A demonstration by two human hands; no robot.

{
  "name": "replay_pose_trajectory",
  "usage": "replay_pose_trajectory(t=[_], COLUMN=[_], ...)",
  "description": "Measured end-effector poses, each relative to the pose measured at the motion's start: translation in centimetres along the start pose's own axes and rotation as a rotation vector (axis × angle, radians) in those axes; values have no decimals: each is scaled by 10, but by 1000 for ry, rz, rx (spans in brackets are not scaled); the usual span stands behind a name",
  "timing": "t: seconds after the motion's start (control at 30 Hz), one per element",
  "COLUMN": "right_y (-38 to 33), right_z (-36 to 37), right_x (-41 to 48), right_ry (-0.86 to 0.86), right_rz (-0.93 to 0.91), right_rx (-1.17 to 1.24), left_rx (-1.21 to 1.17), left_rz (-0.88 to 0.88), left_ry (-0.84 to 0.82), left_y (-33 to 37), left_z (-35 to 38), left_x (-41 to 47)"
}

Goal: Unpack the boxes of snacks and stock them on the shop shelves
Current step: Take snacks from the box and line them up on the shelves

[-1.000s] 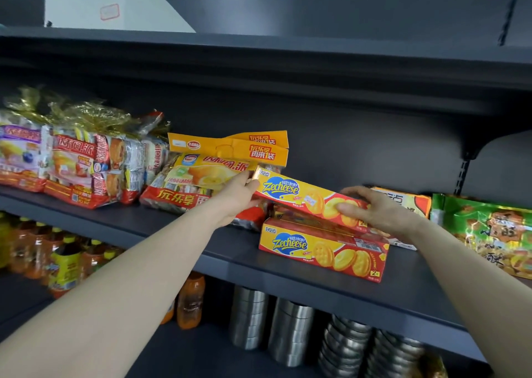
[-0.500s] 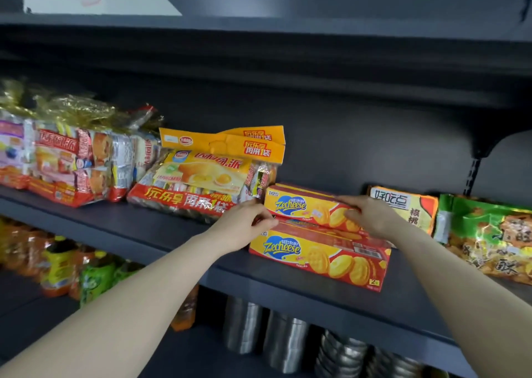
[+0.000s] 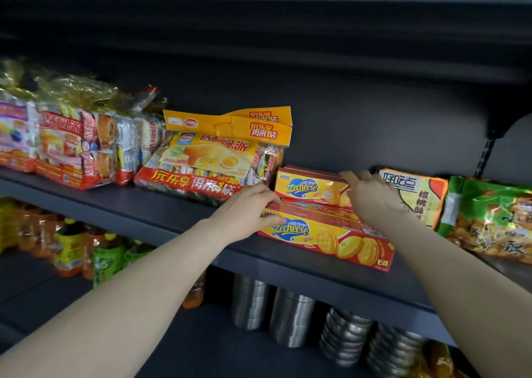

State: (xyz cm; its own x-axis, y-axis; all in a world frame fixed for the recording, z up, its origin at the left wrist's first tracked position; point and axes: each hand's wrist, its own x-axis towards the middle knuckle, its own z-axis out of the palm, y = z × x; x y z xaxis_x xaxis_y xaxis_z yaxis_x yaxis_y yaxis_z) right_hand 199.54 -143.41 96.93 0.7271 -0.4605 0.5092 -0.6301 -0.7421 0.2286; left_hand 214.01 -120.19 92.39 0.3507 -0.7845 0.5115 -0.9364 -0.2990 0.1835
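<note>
Two Zecheese boxes (image 3: 325, 241) run lengthwise along the shelf (image 3: 172, 215).

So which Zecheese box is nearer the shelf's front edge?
The lower Zecheese box, held by the left hand; the upper Zecheese box sits above, further back.
</note>
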Motion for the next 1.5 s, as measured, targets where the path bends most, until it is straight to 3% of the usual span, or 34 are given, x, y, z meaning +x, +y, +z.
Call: replay_pose_trajectory(t=[0.37, 0.57, 0.77, 0.93, 1.13, 1.23, 1.5], right_y=[-91, -184, -299, -403, -510, -539, -569], right_z=[-33, -34, -4, 62, 172, 226, 359], right_x=[-78, -139, -214, -290, -411, -468, -578], right_ry=[189, 303, 295, 141, -174, -322, -722], right_rz=[-57, -112, -206, -304, -430, -481, -526], right_rx=[131, 192, 281, 401, 506, 535, 514], left_rx=[97, 107, 121, 131, 94, 50, 54], left_rz=[-51, -102, -243, -386, -640, -771, -916], left_ry=[178, 243, 226, 117, -134, -271, -464], left_y=[-31, -88, -163, -226, -263, -267, -247], left_z=[-37, -57, -52, -7, 88, 142, 273], left_x=[-88, -183, -306, -430, -599, -673, -817])
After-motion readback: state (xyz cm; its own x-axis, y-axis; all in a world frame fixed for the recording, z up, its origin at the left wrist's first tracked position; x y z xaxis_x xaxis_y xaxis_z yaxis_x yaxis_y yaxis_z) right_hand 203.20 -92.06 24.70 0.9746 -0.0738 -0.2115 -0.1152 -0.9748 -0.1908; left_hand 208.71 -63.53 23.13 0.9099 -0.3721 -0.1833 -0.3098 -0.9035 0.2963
